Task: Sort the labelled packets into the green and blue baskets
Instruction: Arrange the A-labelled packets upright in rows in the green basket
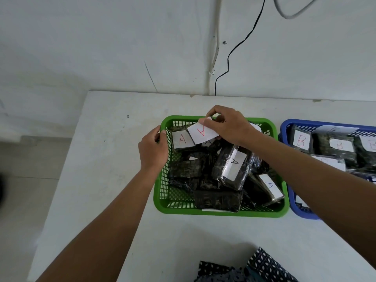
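While my left hand [153, 147] is gripping the left rim of the green basket [221, 213], my right hand [227, 124] is pinching a white label [203, 132] marked with a red "A" at its far side.
Dark packets [234, 167] marked "A" are filling it; the blue basket [284, 127], just beside it toward the table's [101, 159] right edge, is holding "B" packets [301, 140].

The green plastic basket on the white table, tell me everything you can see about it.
The green plastic basket is rectangular, with lattice walls and a smooth rolled rim. It sits flat on the white table, left of a blue plastic basket. It holds dark plastic-wrapped packets with white labels marked A. The left hand grips its left wall near the far corner; the right hand pinches an A label above it.
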`<state>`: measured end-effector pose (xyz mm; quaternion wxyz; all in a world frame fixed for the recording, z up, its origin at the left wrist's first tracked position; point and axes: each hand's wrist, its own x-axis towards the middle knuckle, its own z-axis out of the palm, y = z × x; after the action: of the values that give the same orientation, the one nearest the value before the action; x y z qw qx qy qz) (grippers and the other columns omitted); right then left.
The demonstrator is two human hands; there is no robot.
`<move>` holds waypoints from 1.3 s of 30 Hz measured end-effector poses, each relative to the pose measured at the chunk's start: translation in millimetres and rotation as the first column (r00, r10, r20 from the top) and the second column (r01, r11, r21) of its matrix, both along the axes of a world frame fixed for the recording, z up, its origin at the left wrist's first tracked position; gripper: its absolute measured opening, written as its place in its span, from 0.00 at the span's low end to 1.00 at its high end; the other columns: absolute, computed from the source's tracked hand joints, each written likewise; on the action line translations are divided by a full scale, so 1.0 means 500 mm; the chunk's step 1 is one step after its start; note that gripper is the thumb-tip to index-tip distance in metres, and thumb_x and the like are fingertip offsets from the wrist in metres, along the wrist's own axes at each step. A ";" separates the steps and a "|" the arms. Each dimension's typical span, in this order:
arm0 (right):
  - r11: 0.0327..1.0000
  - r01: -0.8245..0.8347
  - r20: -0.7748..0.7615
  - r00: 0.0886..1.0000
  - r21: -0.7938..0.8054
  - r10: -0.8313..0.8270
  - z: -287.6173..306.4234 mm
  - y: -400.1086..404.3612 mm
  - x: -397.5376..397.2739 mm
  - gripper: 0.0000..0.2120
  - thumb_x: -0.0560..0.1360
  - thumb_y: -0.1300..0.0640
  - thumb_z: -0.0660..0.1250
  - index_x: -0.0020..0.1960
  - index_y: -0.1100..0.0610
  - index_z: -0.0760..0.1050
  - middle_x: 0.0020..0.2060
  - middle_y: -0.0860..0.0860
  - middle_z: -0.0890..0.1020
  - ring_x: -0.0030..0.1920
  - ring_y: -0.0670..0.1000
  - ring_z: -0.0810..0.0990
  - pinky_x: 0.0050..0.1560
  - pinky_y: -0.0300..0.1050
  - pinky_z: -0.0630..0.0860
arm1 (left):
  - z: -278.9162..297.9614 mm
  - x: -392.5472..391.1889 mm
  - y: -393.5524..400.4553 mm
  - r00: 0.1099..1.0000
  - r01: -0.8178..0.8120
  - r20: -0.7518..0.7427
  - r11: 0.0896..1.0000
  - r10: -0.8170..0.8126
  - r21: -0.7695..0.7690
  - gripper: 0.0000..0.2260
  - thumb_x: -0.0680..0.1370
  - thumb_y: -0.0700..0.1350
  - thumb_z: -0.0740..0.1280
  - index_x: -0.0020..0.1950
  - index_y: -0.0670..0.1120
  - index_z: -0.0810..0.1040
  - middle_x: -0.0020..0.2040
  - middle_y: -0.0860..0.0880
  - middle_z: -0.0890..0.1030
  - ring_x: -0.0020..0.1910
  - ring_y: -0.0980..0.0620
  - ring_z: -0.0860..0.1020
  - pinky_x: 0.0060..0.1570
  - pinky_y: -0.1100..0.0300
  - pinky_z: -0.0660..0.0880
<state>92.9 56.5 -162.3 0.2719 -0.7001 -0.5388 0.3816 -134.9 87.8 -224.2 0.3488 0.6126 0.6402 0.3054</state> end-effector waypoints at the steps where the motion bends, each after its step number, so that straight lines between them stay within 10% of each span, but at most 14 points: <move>1: 0.999 0.015 0.034 0.999 0.028 -0.016 0.001 0.001 0.005 0.15 0.73 0.36 0.70 0.48 0.47 0.78 0.38 0.49 0.83 0.32 0.45 0.78 0.33 0.37 0.72 | 0.001 0.001 0.000 1.000 0.000 -0.002 1.000 0.000 0.000 0.11 0.83 0.48 0.60 0.55 0.53 0.83 0.31 0.57 0.79 0.28 0.62 0.74 0.30 0.64 0.68; 8: 0.997 0.029 0.324 0.946 -0.078 -0.002 -0.003 0.000 0.005 0.21 0.75 0.35 0.63 0.59 0.47 0.70 0.45 0.48 0.81 0.44 0.52 0.80 0.43 0.49 0.75 | 0.004 0.002 -0.003 0.999 0.012 -0.033 1.000 -0.012 0.010 0.12 0.83 0.47 0.60 0.56 0.50 0.83 0.32 0.56 0.79 0.28 0.58 0.72 0.32 0.60 0.69; 13: 0.998 -0.056 0.774 0.631 -0.013 0.045 0.000 -0.007 -0.039 0.23 0.79 0.44 0.64 0.70 0.55 0.71 0.64 0.54 0.74 0.64 0.57 0.72 0.61 0.54 0.70 | 0.004 -0.002 0.003 0.999 0.009 -0.031 0.999 -0.011 -0.049 0.14 0.83 0.47 0.60 0.64 0.49 0.81 0.37 0.55 0.80 0.32 0.59 0.73 0.37 0.61 0.70; 16: 0.948 -0.294 0.776 0.624 0.122 0.093 0.020 -0.029 -0.078 0.18 0.79 0.52 0.65 0.68 0.53 0.73 0.64 0.52 0.75 0.60 0.54 0.75 0.58 0.50 0.71 | 0.007 -0.009 -0.002 0.999 0.022 -0.038 0.998 -0.025 -0.055 0.15 0.83 0.47 0.60 0.67 0.49 0.79 0.39 0.59 0.80 0.34 0.61 0.76 0.36 0.64 0.72; 20: 0.716 -0.646 0.595 0.475 -0.265 0.649 0.002 -0.068 -0.163 0.15 0.78 0.47 0.66 0.62 0.51 0.77 0.57 0.51 0.80 0.57 0.55 0.80 0.53 0.51 0.77 | 0.010 -0.018 -0.016 0.997 0.067 -0.041 0.997 -0.069 -0.045 0.12 0.83 0.49 0.59 0.60 0.53 0.81 0.38 0.53 0.83 0.38 0.52 0.80 0.43 0.52 0.78; 23: 0.661 -0.656 0.596 0.381 -0.365 0.707 -0.031 -0.076 -0.185 0.22 0.75 0.43 0.69 0.65 0.52 0.76 0.60 0.52 0.78 0.61 0.56 0.76 0.56 0.53 0.77 | 0.010 -0.021 -0.025 0.997 0.059 -0.047 0.996 -0.063 -0.066 0.16 0.83 0.51 0.59 0.68 0.50 0.78 0.48 0.51 0.85 0.45 0.52 0.81 0.48 0.55 0.78; 28: 0.720 -0.602 0.554 0.489 -0.344 0.673 -0.046 -0.068 -0.174 0.19 0.77 0.46 0.66 0.66 0.50 0.74 0.58 0.54 0.79 0.59 0.58 0.78 0.55 0.53 0.77 | 0.014 -0.025 -0.038 0.996 0.077 -0.039 0.995 -0.079 -0.062 0.17 0.84 0.51 0.58 0.70 0.49 0.76 0.59 0.48 0.84 0.55 0.50 0.81 0.55 0.58 0.75; 33: 0.887 -0.416 0.141 0.884 -0.202 0.447 -0.021 -0.028 -0.130 0.10 0.81 0.51 0.63 0.59 0.52 0.79 0.44 0.48 0.80 0.45 0.50 0.80 0.45 0.45 0.75 | 0.024 -0.035 -0.047 0.994 0.105 0.022 0.993 -0.107 0.058 0.19 0.82 0.47 0.63 0.73 0.47 0.73 0.69 0.52 0.77 0.67 0.60 0.73 0.62 0.77 0.64; 39: 0.985 -0.126 -0.151 0.983 -0.114 0.108 -0.012 -0.016 -0.093 0.05 0.76 0.53 0.74 0.50 0.53 0.84 0.31 0.37 0.79 0.32 0.36 0.74 0.35 0.29 0.68 | 0.035 -0.065 -0.055 0.939 0.343 -0.061 0.922 -0.337 0.180 0.16 0.77 0.48 0.69 0.63 0.46 0.82 0.61 0.49 0.83 0.62 0.57 0.78 0.65 0.61 0.73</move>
<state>46.2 48.4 -168.4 0.2432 -0.6533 -0.5335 0.4790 -167.2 60.2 -206.7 0.3277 0.7488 0.4976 0.2904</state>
